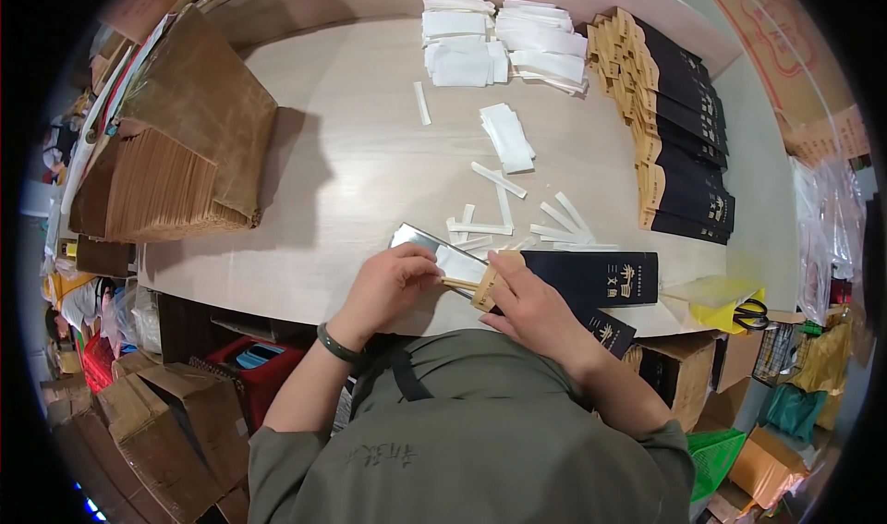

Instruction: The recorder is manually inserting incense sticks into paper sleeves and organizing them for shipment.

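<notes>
Near the table's front edge, my left hand (395,282) is closed in a pinch on thin tan sticks (455,284) that look like chopsticks. Their other ends run into the kraft-brown end of a paper sleeve (484,291), which my right hand (534,311) grips between thumb and fingers. Beneath my hands lies a flat silvery piece with a dark edge (415,237), with a white napkin packet (460,266) partly over it. Beside my right hand rest dark blue sleeves (591,279), one partly covered. Narrow white paper strips (559,221) lie scattered beyond my hands.
White napkin packets (459,48) are stacked at the back, with a loose small pile (507,139) nearer. Overlapping dark sleeves with brown ends (682,122) line the right side. A cardboard box (199,108) stands at left. Black-handled scissors (750,314) sit by the right front corner.
</notes>
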Demonstrator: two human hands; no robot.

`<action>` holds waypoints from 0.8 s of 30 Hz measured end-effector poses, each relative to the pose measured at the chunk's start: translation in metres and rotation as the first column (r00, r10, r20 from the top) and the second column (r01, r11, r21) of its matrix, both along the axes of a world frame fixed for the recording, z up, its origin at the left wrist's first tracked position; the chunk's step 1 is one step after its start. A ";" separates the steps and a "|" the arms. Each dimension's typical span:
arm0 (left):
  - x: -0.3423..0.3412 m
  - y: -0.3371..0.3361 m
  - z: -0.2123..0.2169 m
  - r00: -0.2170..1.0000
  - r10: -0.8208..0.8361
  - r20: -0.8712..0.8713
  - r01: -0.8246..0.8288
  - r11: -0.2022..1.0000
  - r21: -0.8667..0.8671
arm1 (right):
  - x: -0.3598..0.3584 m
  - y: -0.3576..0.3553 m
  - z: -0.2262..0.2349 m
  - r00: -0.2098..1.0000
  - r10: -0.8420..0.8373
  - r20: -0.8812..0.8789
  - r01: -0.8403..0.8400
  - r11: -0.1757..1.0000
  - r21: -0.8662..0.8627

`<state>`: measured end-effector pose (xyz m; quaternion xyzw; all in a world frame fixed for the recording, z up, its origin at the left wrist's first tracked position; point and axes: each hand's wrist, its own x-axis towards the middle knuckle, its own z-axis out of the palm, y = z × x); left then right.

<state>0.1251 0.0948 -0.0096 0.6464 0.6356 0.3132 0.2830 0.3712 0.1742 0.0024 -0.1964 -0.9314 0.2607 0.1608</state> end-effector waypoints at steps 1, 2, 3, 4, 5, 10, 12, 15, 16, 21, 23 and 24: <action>-0.002 0.005 0.007 0.995 -0.067 -0.067 0.064 0.997 -0.042 | 0.000 0.000 -0.001 0.999 0.031 -0.016 -0.031 0.999 -0.015; 0.004 0.010 0.011 0.988 -0.105 -0.117 0.108 0.994 0.019 | -0.002 0.002 -0.005 0.999 0.026 -0.019 -0.027 1.000 -0.016; 0.014 0.016 0.015 0.987 -0.110 -0.121 0.113 0.993 0.017 | -0.005 0.005 -0.013 0.995 0.075 -0.058 -0.073 0.997 0.039; 0.024 0.023 0.018 0.959 -0.209 -0.191 0.226 0.971 0.074 | -0.008 0.007 -0.017 0.988 0.123 -0.092 -0.114 0.989 0.097; 0.029 0.027 0.019 0.916 -0.299 -0.266 0.340 0.932 0.122 | -0.008 0.006 -0.017 0.989 0.116 -0.095 -0.106 0.989 0.100; 0.033 0.009 0.005 0.932 0.344 -0.113 -0.337 0.938 0.076 | -0.005 -0.005 -0.002 0.988 -0.154 0.016 0.150 0.978 0.143; 0.033 0.011 -0.006 0.948 0.318 -0.019 -0.317 0.948 0.043 | -0.006 -0.006 -0.005 0.987 -0.160 0.002 0.158 0.978 0.139; 0.057 0.009 0.000 0.975 0.153 0.161 -0.148 0.988 -0.046 | -0.003 -0.006 -0.013 0.992 -0.122 -0.037 0.126 0.980 0.154; 0.069 0.008 0.010 0.947 0.125 0.295 -0.101 0.990 -0.098 | -0.002 -0.005 -0.015 0.993 -0.094 -0.070 0.105 0.978 0.180; 0.036 -0.009 0.041 0.966 0.023 -0.259 0.021 0.986 0.166 | 0.001 0.003 -0.002 0.990 -0.076 -0.122 0.094 0.984 0.152; 0.029 -0.011 0.046 0.891 0.104 -0.442 0.027 0.959 0.281 | -0.006 0.009 0.012 0.983 0.145 -0.109 -0.127 0.980 0.154; 0.024 -0.011 0.034 0.860 0.003 -0.510 0.086 0.985 0.151 | -0.017 0.013 0.022 0.963 0.245 -0.112 -0.219 0.954 0.207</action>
